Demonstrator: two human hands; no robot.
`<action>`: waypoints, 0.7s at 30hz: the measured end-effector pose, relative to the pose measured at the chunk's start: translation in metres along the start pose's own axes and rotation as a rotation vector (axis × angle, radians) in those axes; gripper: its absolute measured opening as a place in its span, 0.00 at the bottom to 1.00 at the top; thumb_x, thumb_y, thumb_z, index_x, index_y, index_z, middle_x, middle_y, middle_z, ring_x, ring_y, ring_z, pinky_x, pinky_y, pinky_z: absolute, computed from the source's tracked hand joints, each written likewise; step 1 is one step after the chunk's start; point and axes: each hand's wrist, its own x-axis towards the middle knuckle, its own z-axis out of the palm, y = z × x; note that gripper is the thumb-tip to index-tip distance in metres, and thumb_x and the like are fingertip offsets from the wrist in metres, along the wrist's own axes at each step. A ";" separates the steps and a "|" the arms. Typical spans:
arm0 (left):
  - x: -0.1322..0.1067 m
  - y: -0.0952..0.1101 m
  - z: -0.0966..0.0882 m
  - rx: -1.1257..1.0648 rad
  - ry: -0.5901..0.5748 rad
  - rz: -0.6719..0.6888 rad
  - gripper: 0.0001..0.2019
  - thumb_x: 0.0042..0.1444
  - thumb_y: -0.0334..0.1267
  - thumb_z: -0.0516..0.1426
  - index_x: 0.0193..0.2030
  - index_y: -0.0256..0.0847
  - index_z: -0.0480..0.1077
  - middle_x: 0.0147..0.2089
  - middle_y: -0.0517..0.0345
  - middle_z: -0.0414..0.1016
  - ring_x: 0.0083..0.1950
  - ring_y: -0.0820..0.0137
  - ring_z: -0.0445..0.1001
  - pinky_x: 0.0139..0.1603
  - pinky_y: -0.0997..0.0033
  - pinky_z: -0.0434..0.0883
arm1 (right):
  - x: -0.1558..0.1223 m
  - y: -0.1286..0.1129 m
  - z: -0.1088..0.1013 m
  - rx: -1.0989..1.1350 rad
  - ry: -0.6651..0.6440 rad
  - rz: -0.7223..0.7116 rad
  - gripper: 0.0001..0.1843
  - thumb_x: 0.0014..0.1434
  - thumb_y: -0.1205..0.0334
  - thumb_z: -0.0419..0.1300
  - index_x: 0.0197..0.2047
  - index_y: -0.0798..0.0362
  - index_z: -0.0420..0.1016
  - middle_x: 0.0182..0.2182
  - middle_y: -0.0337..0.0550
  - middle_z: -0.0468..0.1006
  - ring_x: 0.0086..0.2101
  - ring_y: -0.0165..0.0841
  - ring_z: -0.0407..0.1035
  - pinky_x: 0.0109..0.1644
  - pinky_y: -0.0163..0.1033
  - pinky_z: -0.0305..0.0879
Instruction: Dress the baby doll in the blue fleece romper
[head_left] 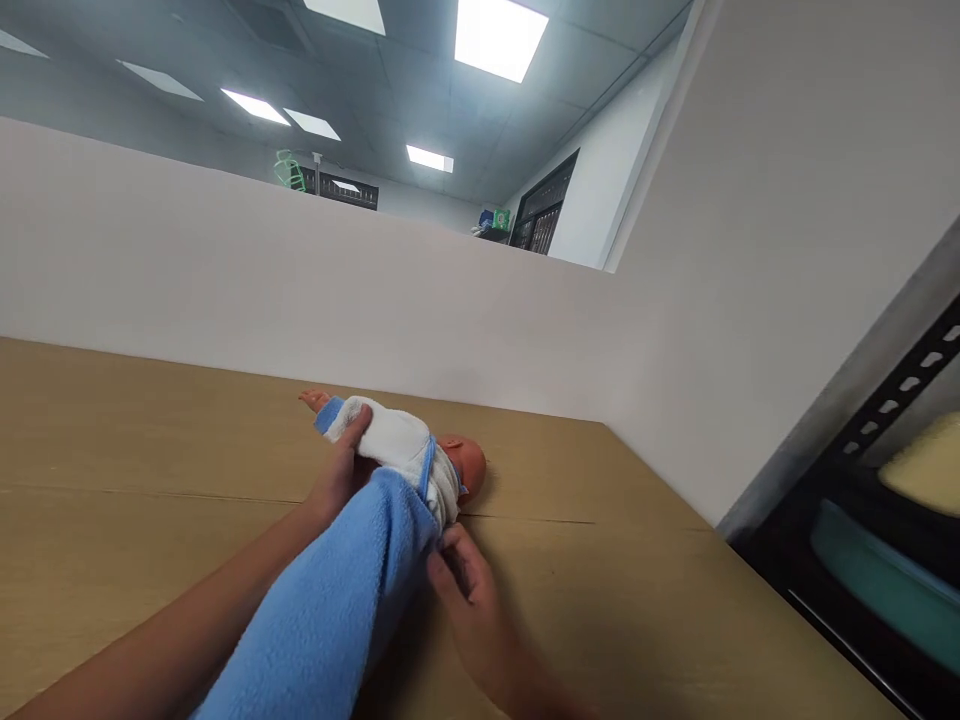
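A baby doll [463,466] lies on its side on the brown table, head pointing right. It wears a white fleece top [396,437] with blue trim, and one bare doll hand sticks out of the blue cuff. Blue fleece cloth [337,590] covers its lower body and stretches toward me; where it ends is out of frame. My left hand [349,470] is closed around the doll's sleeved arm, thumb on top, fingers partly hidden. My right hand [472,590] pinches the blue fleece at its edge by the doll's side.
The brown tabletop [637,590] has narrow seams and meets a low white wall [300,290] behind. On the right, beyond the table edge, stands a black slotted rack [900,400] with a teal item [885,580] and a yellowish one. Lit ceiling panels show above.
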 end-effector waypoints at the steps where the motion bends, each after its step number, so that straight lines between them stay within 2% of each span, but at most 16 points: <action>1: 0.001 0.000 -0.001 -0.005 0.012 -0.004 0.22 0.62 0.53 0.65 0.52 0.37 0.74 0.41 0.48 0.85 0.43 0.53 0.85 0.51 0.56 0.83 | 0.000 -0.004 -0.002 0.026 0.013 0.031 0.18 0.71 0.40 0.57 0.44 0.46 0.69 0.41 0.39 0.73 0.44 0.35 0.68 0.52 0.39 0.67; 4: 0.006 0.002 -0.008 -0.030 0.024 -0.066 0.20 0.68 0.52 0.60 0.55 0.37 0.74 0.41 0.48 0.85 0.41 0.55 0.85 0.51 0.56 0.82 | 0.001 -0.013 -0.004 0.063 0.050 0.070 0.21 0.71 0.35 0.54 0.43 0.45 0.65 0.38 0.37 0.69 0.40 0.34 0.64 0.50 0.37 0.66; 8: 0.007 0.002 -0.014 -0.048 0.020 -0.141 0.19 0.71 0.50 0.57 0.56 0.36 0.74 0.41 0.47 0.84 0.40 0.55 0.85 0.52 0.55 0.82 | 0.008 -0.012 -0.005 0.082 0.049 0.055 0.21 0.70 0.36 0.55 0.44 0.45 0.63 0.36 0.36 0.70 0.37 0.33 0.64 0.44 0.37 0.66; 11: 0.005 -0.002 -0.014 -0.079 0.032 -0.134 0.17 0.73 0.49 0.55 0.55 0.37 0.75 0.42 0.48 0.84 0.41 0.56 0.85 0.53 0.55 0.82 | 0.016 -0.009 -0.010 0.068 0.142 0.069 0.21 0.69 0.35 0.57 0.44 0.45 0.63 0.32 0.34 0.70 0.34 0.34 0.67 0.39 0.37 0.66; 12: 0.006 -0.003 -0.014 -0.091 0.047 -0.117 0.17 0.74 0.47 0.54 0.54 0.37 0.75 0.41 0.49 0.84 0.41 0.57 0.85 0.53 0.56 0.82 | 0.018 -0.010 -0.012 0.035 0.176 0.072 0.22 0.68 0.35 0.58 0.45 0.45 0.63 0.33 0.35 0.72 0.36 0.35 0.69 0.41 0.38 0.67; 14: 0.007 -0.007 -0.016 -0.107 0.084 -0.079 0.15 0.75 0.45 0.53 0.52 0.37 0.76 0.41 0.49 0.84 0.41 0.57 0.85 0.53 0.57 0.82 | 0.021 -0.015 -0.018 -0.042 0.218 0.058 0.23 0.66 0.36 0.61 0.49 0.45 0.66 0.41 0.39 0.77 0.46 0.38 0.73 0.52 0.41 0.69; 17: 0.009 -0.014 -0.018 -0.112 0.103 -0.070 0.15 0.75 0.45 0.54 0.51 0.38 0.77 0.40 0.50 0.84 0.42 0.56 0.85 0.52 0.57 0.83 | 0.025 -0.030 -0.027 -0.101 0.185 0.010 0.25 0.67 0.38 0.62 0.59 0.42 0.68 0.59 0.43 0.76 0.63 0.40 0.67 0.69 0.46 0.61; 19: 0.008 -0.018 -0.018 -0.110 0.087 -0.078 0.15 0.74 0.46 0.55 0.50 0.37 0.77 0.39 0.50 0.84 0.42 0.56 0.85 0.51 0.57 0.84 | 0.027 -0.040 -0.034 -0.136 0.131 -0.021 0.25 0.68 0.40 0.62 0.63 0.39 0.69 0.65 0.40 0.74 0.66 0.39 0.65 0.72 0.47 0.58; 21: 0.007 -0.021 -0.018 -0.108 0.067 -0.076 0.15 0.74 0.46 0.55 0.49 0.37 0.78 0.38 0.50 0.84 0.42 0.56 0.85 0.51 0.58 0.84 | 0.031 -0.047 -0.042 -0.215 0.073 -0.050 0.24 0.68 0.41 0.63 0.63 0.39 0.72 0.65 0.39 0.74 0.66 0.40 0.66 0.73 0.47 0.58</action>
